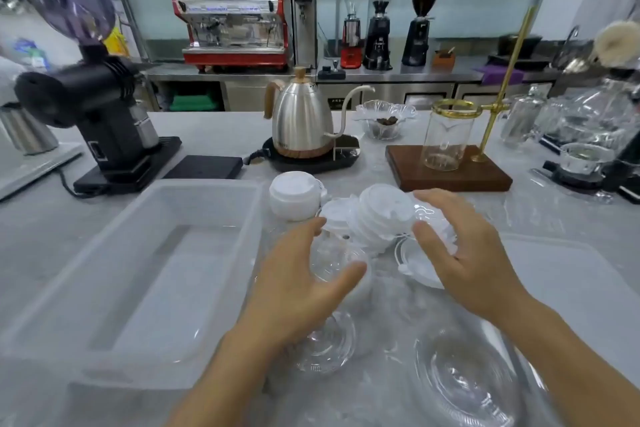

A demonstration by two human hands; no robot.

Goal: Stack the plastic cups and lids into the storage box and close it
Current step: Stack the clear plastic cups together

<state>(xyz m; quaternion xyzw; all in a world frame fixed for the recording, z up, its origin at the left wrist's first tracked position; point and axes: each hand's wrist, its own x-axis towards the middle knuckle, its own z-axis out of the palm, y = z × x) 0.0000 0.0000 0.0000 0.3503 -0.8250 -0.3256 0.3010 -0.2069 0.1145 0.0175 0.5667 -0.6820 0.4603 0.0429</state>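
The translucent storage box stands open and empty on the left of the counter. Its flat lid lies on the right. Between them sit a stack of white lids, a tilted pile of white lids and clear plastic cups lying on the counter. My left hand is spread over a clear cup, fingers apart; contact is unclear. My right hand hovers spread at the right side of the tilted lid pile, over a flat white lid.
A steel gooseneck kettle on its base, a black scale, a black grinder, a wooden drip stand with a glass carafe and glassware at the right line the far side of the counter.
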